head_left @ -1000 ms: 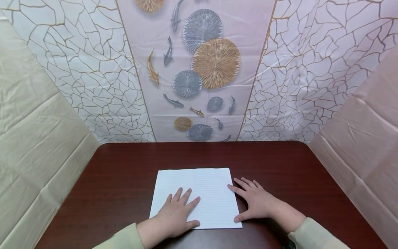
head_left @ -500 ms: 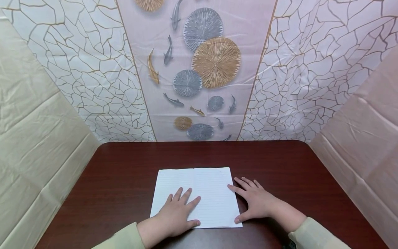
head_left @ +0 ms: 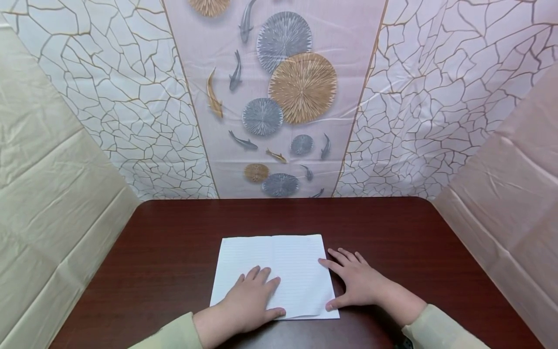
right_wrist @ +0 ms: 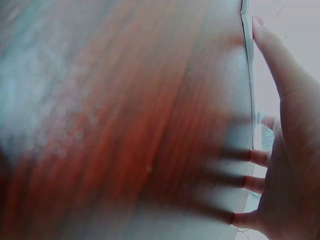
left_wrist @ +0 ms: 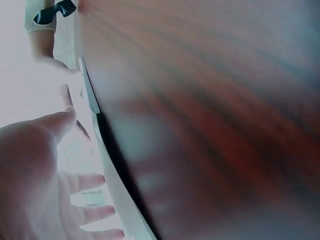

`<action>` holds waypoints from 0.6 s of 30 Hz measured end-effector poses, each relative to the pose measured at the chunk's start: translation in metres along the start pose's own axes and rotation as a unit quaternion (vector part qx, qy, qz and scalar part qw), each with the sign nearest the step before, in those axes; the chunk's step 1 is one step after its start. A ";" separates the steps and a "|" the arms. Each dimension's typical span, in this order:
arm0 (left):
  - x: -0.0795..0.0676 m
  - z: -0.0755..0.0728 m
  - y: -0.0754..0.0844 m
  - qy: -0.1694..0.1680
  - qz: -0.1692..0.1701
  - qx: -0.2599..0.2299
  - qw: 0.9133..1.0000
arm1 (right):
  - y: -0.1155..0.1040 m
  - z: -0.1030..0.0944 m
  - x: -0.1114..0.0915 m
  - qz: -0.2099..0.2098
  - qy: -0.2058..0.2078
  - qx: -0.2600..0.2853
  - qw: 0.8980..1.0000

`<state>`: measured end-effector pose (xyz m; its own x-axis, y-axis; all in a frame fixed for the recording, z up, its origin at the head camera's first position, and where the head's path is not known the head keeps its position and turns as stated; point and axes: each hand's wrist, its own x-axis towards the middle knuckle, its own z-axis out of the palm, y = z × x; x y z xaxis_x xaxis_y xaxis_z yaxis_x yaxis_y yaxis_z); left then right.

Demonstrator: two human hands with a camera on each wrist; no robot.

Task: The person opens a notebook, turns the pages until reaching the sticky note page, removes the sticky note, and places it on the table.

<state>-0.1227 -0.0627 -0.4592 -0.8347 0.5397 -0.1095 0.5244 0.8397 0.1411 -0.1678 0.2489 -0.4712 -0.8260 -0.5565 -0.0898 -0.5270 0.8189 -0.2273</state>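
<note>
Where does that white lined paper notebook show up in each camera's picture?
Head: the white lined paper notebook lies below centre, partly under the left hand.
Left wrist: a pale, nearly edge-on strip left of centre, slanting down to the bottom edge.
Right wrist: a thin upright pale edge at upper right.
Shared landmark: the dark reddish-brown wood-grained table.

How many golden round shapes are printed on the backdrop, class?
3: a cut-off disc at the top edge, the large disc in the upper middle, and a small disc above the table. More may lie out of frame.
</note>
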 end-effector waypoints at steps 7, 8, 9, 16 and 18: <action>0.003 -0.001 0.010 0.055 0.036 0.047 0.997 | 0.000 0.001 0.001 -0.003 0.003 -0.002 1.000; 0.004 -0.001 0.012 0.064 0.044 0.054 0.996 | 0.000 0.001 0.001 -0.004 0.003 -0.001 1.000; 0.005 -0.001 0.013 0.071 0.052 0.060 0.994 | 0.000 0.001 0.001 -0.003 0.003 0.001 1.000; 0.012 -0.001 0.022 0.092 0.102 0.086 0.987 | -0.001 0.000 0.000 0.006 -0.004 0.002 1.000; 0.014 -0.001 0.024 0.089 0.111 0.095 0.985 | -0.001 0.000 0.000 0.009 -0.003 0.000 1.000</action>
<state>-0.1219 -0.0349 -0.4565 -0.7031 0.7065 0.0808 0.7053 0.7073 -0.0468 -0.1675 0.2483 -0.4712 -0.8335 -0.5433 -0.1004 -0.5128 0.8283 -0.2257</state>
